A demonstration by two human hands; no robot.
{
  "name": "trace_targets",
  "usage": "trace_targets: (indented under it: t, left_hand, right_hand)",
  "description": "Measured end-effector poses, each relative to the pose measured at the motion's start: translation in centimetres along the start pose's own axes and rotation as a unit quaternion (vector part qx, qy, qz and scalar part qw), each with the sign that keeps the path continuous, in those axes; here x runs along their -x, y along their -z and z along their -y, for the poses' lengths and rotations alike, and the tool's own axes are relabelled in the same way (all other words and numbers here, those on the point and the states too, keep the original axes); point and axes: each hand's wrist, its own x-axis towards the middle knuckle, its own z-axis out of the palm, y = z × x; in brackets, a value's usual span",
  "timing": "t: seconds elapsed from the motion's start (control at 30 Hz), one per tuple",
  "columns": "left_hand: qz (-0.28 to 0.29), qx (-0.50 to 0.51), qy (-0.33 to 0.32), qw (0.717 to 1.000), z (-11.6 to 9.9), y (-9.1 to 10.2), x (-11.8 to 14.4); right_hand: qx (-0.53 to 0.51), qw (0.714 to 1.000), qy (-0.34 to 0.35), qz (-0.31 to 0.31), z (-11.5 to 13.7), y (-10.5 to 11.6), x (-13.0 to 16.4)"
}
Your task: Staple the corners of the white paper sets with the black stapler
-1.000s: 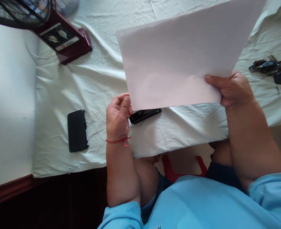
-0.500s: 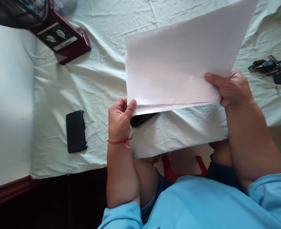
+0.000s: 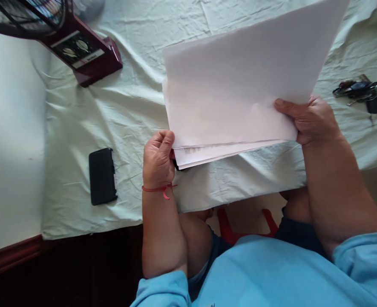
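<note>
Several white paper sheets (image 3: 239,85) are held in a loose stack above the cloth, the top one blank on the side facing me. My right hand (image 3: 314,119) is closed on their lower right corner, thumb on top and fingers hidden underneath. My left hand (image 3: 159,157), with a red string on its wrist, pinches the lower left corner of the upper sheets. Below that corner the lower sheets fan out and show a strip of faint print. A black object (image 3: 177,166) lies mostly hidden under the papers beside my left hand.
A pale green cloth (image 3: 137,98) covers the surface. On it are a black phone-like case (image 3: 102,176) at left and a bunch of keys (image 3: 364,91) at right. A dark red fan base (image 3: 95,59) stands at the upper left. Red chair parts (image 3: 223,224) show below the edge.
My left hand has shifted slightly left and its thumb has drawn back to the corner. The sheets have spread apart along the lower edge, baring print. The right hand stays nearly still.
</note>
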Motion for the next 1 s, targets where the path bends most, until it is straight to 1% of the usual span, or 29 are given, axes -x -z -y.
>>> trace_targets:
  t: [0.1, 0.2, 0.3, 0.43, 0.57, 0.67, 0.8, 0.9, 1.0]
  left_hand:
    - [-0.031, -0.006, -0.022, 0.999, -0.06, -0.06, -0.01]
    - [-0.045, 0.005, -0.012, 0.999, -0.11, -0.32, 0.11]
    - [-0.046, 0.009, -0.001, 0.999, 0.05, -0.36, 0.06]
    - [-0.028, -0.001, -0.017, 0.999, 0.33, 0.10, -0.20]
    - [-0.035, -0.002, -0.026, 0.999, 0.27, 0.31, -0.16]
    - [-0.037, 0.022, -0.020, 0.999, 0.15, -0.01, 0.09]
    - [-0.055, 0.047, -0.015, 0.997, 0.14, -0.57, 0.23]
    - [-0.054, 0.042, -0.021, 0.997, 0.27, -0.53, 0.04]
    - [-0.064, 0.026, -0.022, 0.997, 0.44, -0.23, -0.18]
  right_hand:
    - [0.001, 1.000, -0.002, 0.002, -0.04, -0.10, 0.16]
    - [0.002, 1.000, 0.003, 0.009, -0.20, -0.15, 0.31]
    - [-0.004, 1.000, 0.006, 0.013, -0.30, -0.06, 0.33]
    - [-0.004, 1.000, 0.007, 0.015, -0.29, 0.02, 0.25]
    - [-0.001, 1.000, 0.005, 0.028, -0.26, -0.08, 0.40]
    - [-0.008, 0.999, 0.005, 0.038, -0.25, -0.13, 0.57]
    - [0.000, 0.999, 0.000, 0.045, -0.29, 0.04, 0.58]
    - [0.009, 0.998, -0.006, 0.056, -0.36, 0.33, 0.54]
    - [0.017, 0.997, -0.019, 0.079, -0.39, 0.57, 0.66]
